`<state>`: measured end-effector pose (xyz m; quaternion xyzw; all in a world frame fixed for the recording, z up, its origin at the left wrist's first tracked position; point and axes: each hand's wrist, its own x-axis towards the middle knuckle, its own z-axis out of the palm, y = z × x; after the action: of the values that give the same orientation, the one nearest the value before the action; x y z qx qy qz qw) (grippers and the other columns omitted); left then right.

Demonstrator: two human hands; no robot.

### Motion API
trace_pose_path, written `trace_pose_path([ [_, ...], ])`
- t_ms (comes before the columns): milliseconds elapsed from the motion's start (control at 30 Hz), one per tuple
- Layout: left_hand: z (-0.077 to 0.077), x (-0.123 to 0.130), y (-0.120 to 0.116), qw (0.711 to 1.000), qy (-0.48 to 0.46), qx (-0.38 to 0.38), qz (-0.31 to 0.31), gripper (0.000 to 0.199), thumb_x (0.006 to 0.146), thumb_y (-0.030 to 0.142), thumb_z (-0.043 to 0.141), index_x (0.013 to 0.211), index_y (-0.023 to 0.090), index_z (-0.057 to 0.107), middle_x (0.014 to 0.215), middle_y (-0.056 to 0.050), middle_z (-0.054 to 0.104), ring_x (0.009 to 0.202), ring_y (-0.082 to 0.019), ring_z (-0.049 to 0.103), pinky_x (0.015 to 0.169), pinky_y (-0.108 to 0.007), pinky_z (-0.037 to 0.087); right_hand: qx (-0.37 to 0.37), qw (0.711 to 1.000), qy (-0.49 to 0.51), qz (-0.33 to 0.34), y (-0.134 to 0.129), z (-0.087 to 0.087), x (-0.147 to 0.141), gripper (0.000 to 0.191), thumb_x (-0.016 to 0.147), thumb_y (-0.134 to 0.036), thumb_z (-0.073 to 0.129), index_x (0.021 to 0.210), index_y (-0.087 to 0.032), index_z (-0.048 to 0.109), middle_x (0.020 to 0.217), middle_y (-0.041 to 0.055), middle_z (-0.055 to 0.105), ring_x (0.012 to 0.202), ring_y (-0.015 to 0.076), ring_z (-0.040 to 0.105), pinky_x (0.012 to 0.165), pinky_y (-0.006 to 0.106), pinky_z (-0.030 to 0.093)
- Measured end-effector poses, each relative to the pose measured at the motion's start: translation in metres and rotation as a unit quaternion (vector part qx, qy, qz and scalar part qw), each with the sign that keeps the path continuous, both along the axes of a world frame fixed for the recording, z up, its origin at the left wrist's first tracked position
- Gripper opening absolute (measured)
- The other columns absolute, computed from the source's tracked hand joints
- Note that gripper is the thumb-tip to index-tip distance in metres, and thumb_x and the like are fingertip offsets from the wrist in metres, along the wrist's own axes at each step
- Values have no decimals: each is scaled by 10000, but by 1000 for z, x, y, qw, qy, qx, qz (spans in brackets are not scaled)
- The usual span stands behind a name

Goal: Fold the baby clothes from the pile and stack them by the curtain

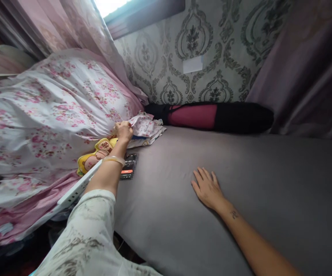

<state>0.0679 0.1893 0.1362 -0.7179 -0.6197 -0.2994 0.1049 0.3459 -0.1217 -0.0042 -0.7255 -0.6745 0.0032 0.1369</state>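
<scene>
Stretched out ahead, my left hand (124, 130) is closed at the near-left edge of a small pile of folded floral cloth (145, 125). Its fingers appear to pinch the top layer, though the fingertips are partly hidden. My right hand (208, 188) lies flat on the grey bed sheet (177, 214), fingers spread, holding nothing. Below my left wrist, a phone (129, 168) showing a timer rests on the sheet, partly covered by my forearm. A yellow cartoon cushion (92, 159) sits left of that forearm.
Along the wall lies a long black and dark-red bag (194, 116). White floral bedding (59, 103) is heaped at the left, beyond a white slotted rail (76, 188). Curtains (306, 73) hang at both sides. A white box (193, 64) is on the patterned wall.
</scene>
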Motion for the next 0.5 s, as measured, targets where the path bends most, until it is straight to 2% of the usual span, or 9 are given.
trace_pose_path([
  [133, 29, 32, -12, 996, 25, 29, -75, 211, 790, 222, 496, 948, 180, 630, 980, -123, 656, 1133, -308, 491, 998, -465, 267, 11, 1000, 8, 5, -1, -2, 1, 524, 966, -375, 308, 1388, -128, 496, 1490, 153, 406, 1391, 314, 318, 1136, 541, 185],
  [267, 51, 69, -30, 985, 12, 47, -163, 167, 817, 249, 494, 930, 185, 598, 838, -67, 656, 883, -241, 591, 954, -412, 323, 13, 1000, 16, 12, -1, -2, 3, 516, 966, -371, 321, 1384, -126, 500, 1485, 159, 411, 1390, 317, 322, 1137, 543, 186],
  [400, 67, 110, -52, 960, -79, 35, -266, 104, 790, 275, 558, 851, 193, 578, 688, -5, 588, 701, -180, 565, 774, -325, 423, 18, 999, 25, 21, -3, -1, 6, 500, 962, -357, 344, 1372, -120, 509, 1472, 161, 429, 1390, 308, 328, 1143, 529, 192],
  [500, 70, 142, -71, 922, -177, -2, -344, 72, 746, 216, 593, 803, 188, 558, 618, 27, 523, 622, -138, 528, 689, -281, 452, 39, 997, 51, 30, -5, -2, 9, 465, 953, -338, 371, 1336, -136, 541, 1447, 156, 463, 1371, 297, 364, 1147, 516, 202],
])
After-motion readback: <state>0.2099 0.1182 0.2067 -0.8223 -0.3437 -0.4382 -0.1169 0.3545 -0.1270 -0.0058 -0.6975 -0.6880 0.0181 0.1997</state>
